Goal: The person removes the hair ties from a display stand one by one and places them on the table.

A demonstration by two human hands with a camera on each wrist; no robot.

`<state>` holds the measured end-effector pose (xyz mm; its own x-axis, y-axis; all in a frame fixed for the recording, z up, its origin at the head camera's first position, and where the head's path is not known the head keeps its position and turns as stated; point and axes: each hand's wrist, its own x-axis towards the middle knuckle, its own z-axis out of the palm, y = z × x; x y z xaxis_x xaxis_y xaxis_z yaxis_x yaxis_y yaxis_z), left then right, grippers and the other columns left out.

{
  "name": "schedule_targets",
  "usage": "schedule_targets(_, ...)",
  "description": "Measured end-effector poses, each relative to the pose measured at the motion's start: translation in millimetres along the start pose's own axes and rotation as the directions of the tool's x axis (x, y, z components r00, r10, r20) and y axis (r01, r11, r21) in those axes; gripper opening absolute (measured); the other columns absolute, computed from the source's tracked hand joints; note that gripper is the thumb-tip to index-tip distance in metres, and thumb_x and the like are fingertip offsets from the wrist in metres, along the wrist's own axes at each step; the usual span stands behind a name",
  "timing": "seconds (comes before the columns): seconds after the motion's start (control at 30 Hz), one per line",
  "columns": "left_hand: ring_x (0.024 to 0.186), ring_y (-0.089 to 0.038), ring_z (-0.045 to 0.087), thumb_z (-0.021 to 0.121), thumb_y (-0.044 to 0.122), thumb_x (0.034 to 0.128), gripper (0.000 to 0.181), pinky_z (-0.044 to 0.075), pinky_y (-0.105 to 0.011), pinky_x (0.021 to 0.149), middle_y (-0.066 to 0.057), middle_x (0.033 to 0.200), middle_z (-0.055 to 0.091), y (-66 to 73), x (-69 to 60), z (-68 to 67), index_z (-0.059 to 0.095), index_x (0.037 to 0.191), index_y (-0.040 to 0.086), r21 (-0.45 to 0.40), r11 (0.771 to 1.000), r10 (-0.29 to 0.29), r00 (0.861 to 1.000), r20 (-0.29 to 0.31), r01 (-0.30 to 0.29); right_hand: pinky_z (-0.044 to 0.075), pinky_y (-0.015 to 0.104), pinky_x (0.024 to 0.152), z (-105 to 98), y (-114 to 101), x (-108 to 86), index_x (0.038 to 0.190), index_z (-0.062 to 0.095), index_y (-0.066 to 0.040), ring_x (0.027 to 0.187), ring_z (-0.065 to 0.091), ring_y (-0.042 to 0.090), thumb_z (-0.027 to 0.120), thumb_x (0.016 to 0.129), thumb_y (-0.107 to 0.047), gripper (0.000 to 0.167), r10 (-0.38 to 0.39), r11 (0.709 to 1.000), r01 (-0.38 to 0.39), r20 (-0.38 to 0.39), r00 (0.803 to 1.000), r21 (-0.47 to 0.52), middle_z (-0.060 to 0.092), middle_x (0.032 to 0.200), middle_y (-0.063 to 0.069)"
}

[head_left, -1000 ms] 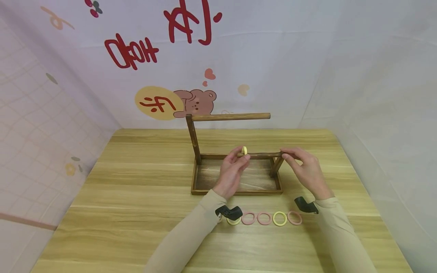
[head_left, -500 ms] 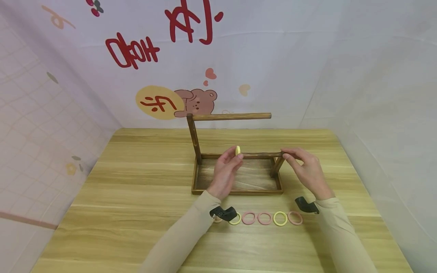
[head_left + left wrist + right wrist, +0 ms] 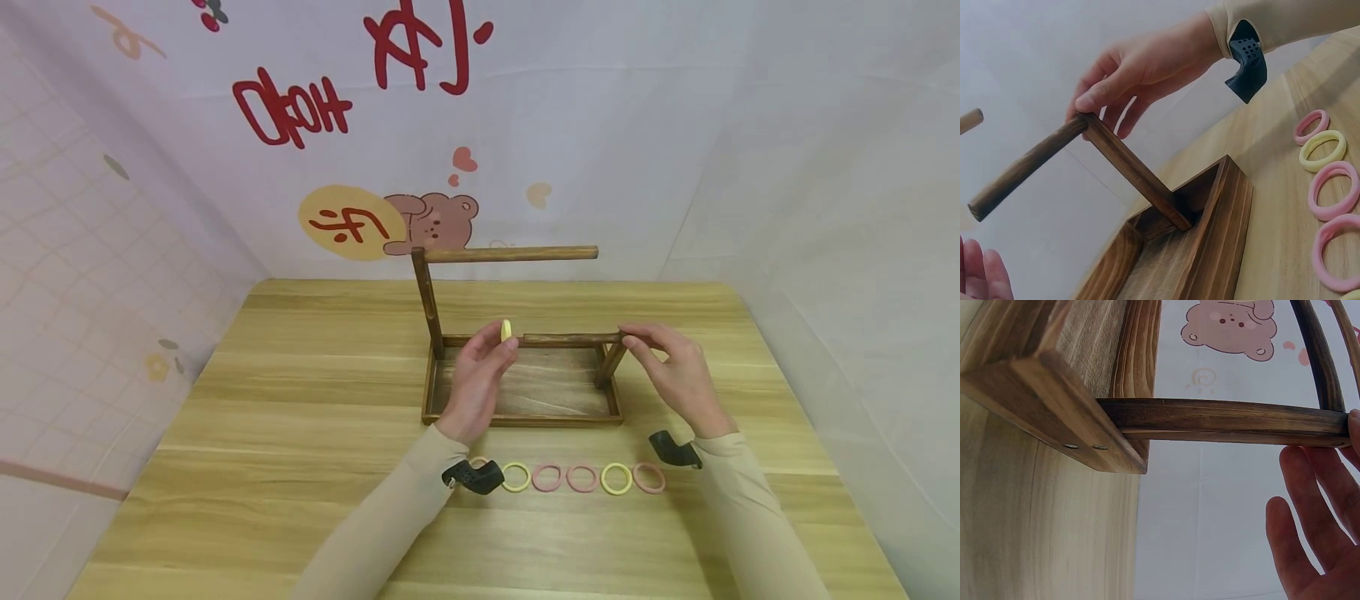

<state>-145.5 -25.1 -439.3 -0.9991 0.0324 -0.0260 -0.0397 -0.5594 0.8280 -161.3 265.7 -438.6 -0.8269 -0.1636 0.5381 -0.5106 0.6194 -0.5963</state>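
Note:
My left hand pinches a yellow ring, shaped like a hair tie, between thumb and fingers. The ring is just left of the free end of the lower bar on a dark wooden rack, apart from it. At the bar's other end, my right hand pinches the corner where the bar meets the short post. In the right wrist view its fingers extend beside that post. Only fingertips of my left hand show in the left wrist view; the ring is out of sight there.
A tall post carries a longer upper bar behind the lower one. Both posts rise from a shallow wooden tray. Several pink rings and yellow rings lie in a row in front, one partly behind my left wrist.
My left hand has moved left, and the yellow ring has slid along the lower bar and off its free end. My right hand stays at the post's corner.

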Motion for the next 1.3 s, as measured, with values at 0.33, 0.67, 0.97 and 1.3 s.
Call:
schedule_targets(0.33, 0.103, -0.014, 0.061, 0.066, -0.001, 0.0967, 0.039, 0.052, -0.028, 0.096, -0.007, 0.119, 0.060, 16.3, -8.7, -11.5, 0.059, 0.135, -0.003, 0.022, 0.999, 0.035, 0.999, 0.003, -0.035, 0.044, 0.008, 0.088, -0.3, 2.4, 0.1, 0.119, 0.076, -0.007, 0.100, 0.065, 0.001, 0.073, 0.097, -0.004, 0.023, 0.006, 1.000, -0.006, 0.008, 1.000, -0.010, 0.076, 0.111, 0.010)
schedule_targets(0.67, 0.109, -0.017, 0.061, 0.069, 0.003, 0.0976, 0.044, 0.050, -0.029, 0.100, -0.011, 0.124, 0.061, 29.3, -19.5, -28.6, 0.058, 0.139, -0.005, 0.170, 0.982, 0.076, 0.997, 0.009, -0.076, 0.044, 0.007, 0.089, -0.2, 1.2, 0.4, 0.119, 0.076, -0.005, 0.102, 0.061, -0.007, 0.073, 0.096, -0.004, 0.023, -0.001, 1.000, 0.001, 0.010, 1.000, -0.002, 0.076, 0.112, 0.009)
schedule_targets(0.97, 0.110, -0.017, 0.059, 0.069, 0.004, 0.0980, 0.048, 0.051, -0.025, 0.094, -0.005, 0.121, 0.061, 41.8, -33.3, -48.7, 0.055, 0.143, -0.003, 0.273, 0.956, 0.098, 0.994, 0.052, -0.108, 0.044, 0.007, 0.089, -0.8, 0.3, 0.5, 0.119, 0.075, -0.005, 0.102, 0.060, -0.009, 0.073, 0.096, -0.004, 0.023, -0.006, 1.000, 0.006, 0.011, 1.000, 0.000, 0.076, 0.112, 0.010)
schedule_targets(1.3, 0.123, -0.026, 0.055, 0.072, 0.009, 0.0977, 0.045, 0.051, -0.023, 0.098, -0.015, 0.136, 0.056, 55.3, -50.0, -74.7, 0.061, 0.141, 0.008, 0.447, 0.886, 0.093, 0.992, 0.082, -0.120, 0.044, 0.007, 0.089, -0.9, -0.8, 0.3, 0.119, 0.075, -0.005, 0.101, 0.062, -0.005, 0.072, 0.097, -0.004, 0.022, 0.001, 1.000, -0.001, 0.012, 1.000, -0.013, 0.076, 0.112, 0.011)
